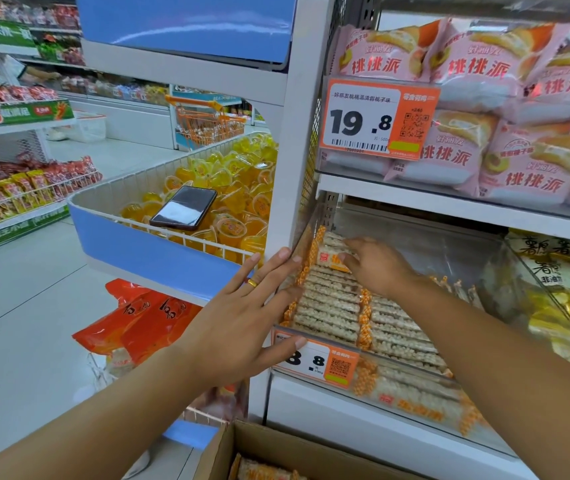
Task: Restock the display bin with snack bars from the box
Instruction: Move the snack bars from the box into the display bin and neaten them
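Cardboard box [311, 455] at bottom edge, cut off; few snack bars [263, 471] visible inside, orange-ended wrappers. Left hand [242, 317] flat, fingers straight, pressed against outer left corner of clear display bin [415, 379], thumb over orange price tag [314, 363], partly hiding digits; gold ring [252, 283] on one finger. Right hand [377, 265] inside bin, fingers bent onto top bar of stacked rows [332, 306]; fingertips hidden, grip unclear. Behind: phone [184, 207] lying on jelly cups [238, 188] in wire basket.

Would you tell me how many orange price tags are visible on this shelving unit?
2: the upper price tag fronts the pink-packet shelf; the lower price tag fronts the display bin, partly covered by the left hand. Others may be hidden.
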